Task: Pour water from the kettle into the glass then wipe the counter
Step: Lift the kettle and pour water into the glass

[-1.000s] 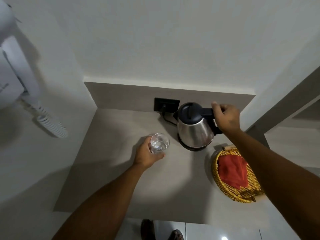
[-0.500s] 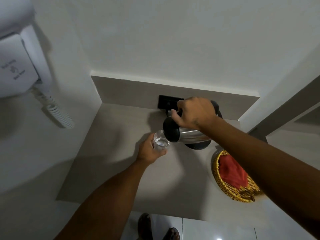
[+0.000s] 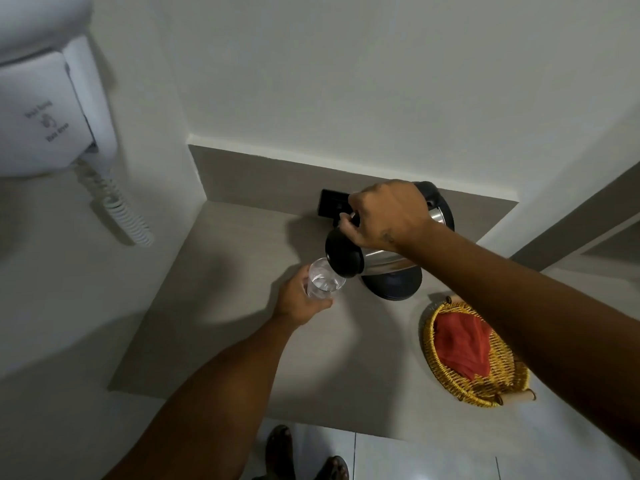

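A steel kettle (image 3: 382, 261) with a black lid is lifted off its black base (image 3: 394, 287) and tipped far to the left. My right hand (image 3: 388, 214) grips its handle from above. The lid end hangs right over the rim of a clear glass (image 3: 323, 280), which holds a little water. My left hand (image 3: 299, 301) is wrapped around the glass from the left, holding it on the grey counter (image 3: 214, 306). A red cloth (image 3: 462, 342) lies in a yellow wicker basket (image 3: 488, 391) at the right.
A black wall socket (image 3: 330, 202) sits on the backsplash behind the kettle. A white wall-mounted hair dryer (image 3: 45, 116) with a coiled cord (image 3: 119, 209) hangs at the left. My feet show on the tiled floor (image 3: 433, 459) below the counter's front edge.
My right hand lifted the kettle off its base and tipped it left over the glass. The left hand stayed on the glass. The water level in the glass looks slightly higher.
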`<action>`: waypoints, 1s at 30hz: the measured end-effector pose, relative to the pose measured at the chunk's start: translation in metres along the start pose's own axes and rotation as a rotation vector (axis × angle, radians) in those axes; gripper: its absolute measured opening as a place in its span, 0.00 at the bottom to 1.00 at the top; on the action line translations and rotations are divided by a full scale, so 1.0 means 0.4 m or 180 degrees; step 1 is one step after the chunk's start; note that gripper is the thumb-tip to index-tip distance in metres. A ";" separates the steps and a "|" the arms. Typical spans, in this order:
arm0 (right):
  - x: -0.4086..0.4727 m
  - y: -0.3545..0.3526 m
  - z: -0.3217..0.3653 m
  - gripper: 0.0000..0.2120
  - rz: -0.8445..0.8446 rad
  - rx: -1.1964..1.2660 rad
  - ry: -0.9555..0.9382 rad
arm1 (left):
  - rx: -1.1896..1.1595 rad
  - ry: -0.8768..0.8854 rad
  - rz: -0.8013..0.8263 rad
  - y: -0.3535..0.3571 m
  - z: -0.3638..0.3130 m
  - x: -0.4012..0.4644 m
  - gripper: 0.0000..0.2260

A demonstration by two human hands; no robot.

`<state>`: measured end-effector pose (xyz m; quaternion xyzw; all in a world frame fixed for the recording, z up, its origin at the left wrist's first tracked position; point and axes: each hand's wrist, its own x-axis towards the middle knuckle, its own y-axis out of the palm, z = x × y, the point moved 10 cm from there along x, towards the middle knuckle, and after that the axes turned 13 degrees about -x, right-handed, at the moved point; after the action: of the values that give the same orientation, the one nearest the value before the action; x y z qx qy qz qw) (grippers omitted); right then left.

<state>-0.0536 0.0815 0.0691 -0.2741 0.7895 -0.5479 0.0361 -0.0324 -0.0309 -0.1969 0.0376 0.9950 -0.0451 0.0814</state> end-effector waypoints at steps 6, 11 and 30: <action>0.001 -0.044 0.002 0.18 -0.0150 -0.0156 -0.0080 | 0.0048 -0.0066 0.0006 0.000 0.010 -0.001 0.34; 0.013 -0.075 -0.004 0.18 -0.0177 -0.0274 -0.0130 | 0.0026 -0.0087 -0.0032 -0.004 0.006 0.000 0.33; 0.026 -0.115 -0.019 0.18 -0.0313 -0.0384 -0.0129 | 0.0133 -0.0037 -0.0016 -0.004 -0.002 0.000 0.35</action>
<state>-0.0471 0.0717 0.1154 -0.3253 0.8058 -0.4948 0.0086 -0.0327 -0.0324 -0.1960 0.0365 0.9934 -0.0664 0.0862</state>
